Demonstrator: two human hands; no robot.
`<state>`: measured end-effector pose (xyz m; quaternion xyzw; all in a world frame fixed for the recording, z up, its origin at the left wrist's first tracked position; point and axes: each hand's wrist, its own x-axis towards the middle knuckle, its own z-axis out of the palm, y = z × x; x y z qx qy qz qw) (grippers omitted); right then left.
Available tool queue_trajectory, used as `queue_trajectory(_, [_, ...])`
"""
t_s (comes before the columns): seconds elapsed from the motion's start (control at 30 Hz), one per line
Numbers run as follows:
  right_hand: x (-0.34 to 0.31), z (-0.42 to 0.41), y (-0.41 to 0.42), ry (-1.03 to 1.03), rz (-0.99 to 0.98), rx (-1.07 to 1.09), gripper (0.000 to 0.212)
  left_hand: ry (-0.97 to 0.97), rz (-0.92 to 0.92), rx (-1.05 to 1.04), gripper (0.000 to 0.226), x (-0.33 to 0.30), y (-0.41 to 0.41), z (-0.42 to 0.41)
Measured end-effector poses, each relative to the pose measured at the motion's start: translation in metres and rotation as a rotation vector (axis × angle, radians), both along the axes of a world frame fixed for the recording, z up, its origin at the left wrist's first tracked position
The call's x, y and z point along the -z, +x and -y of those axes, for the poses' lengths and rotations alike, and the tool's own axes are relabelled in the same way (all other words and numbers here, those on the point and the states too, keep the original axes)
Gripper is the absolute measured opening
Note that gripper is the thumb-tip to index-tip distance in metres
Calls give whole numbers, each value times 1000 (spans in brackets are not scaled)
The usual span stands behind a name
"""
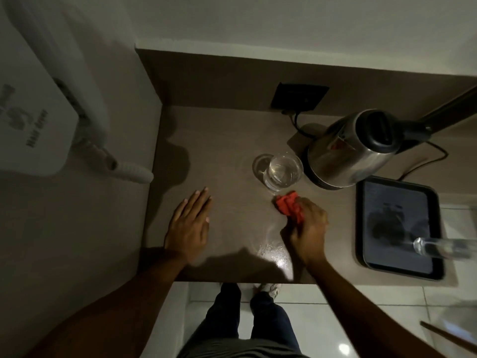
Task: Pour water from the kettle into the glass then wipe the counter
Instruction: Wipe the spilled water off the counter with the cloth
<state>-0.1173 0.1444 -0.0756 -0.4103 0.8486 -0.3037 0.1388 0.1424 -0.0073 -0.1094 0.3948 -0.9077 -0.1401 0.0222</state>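
Note:
A steel kettle with a black lid stands upright at the back right of the brown counter. Just left of it stands a clear glass holding water. My right hand grips a crumpled red cloth and presses it on the counter right in front of the glass. My left hand lies flat on the counter to the left, fingers together, holding nothing. A wet shine shows near the front edge below my right hand.
A black tray lies at the right with a second clear glass on its side. A black wall socket with the kettle's cord sits behind. A white wall-mounted hair dryer hangs at left. White tiled floor below.

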Motion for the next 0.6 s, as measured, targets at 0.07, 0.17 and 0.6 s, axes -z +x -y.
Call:
queue_trajectory(0.07, [3, 9, 32, -115, 82, -185, 49, -6, 6, 4, 53, 1, -1, 0])
queue_trajectory(0.17, [0, -14, 73, -75, 112, -668, 40, -9, 2, 7, 53, 2, -1, -1])
queue_trajectory(0.6, [-3, -11, 13, -22, 94, 27, 43, 0, -18, 1, 53, 2, -1, -1])
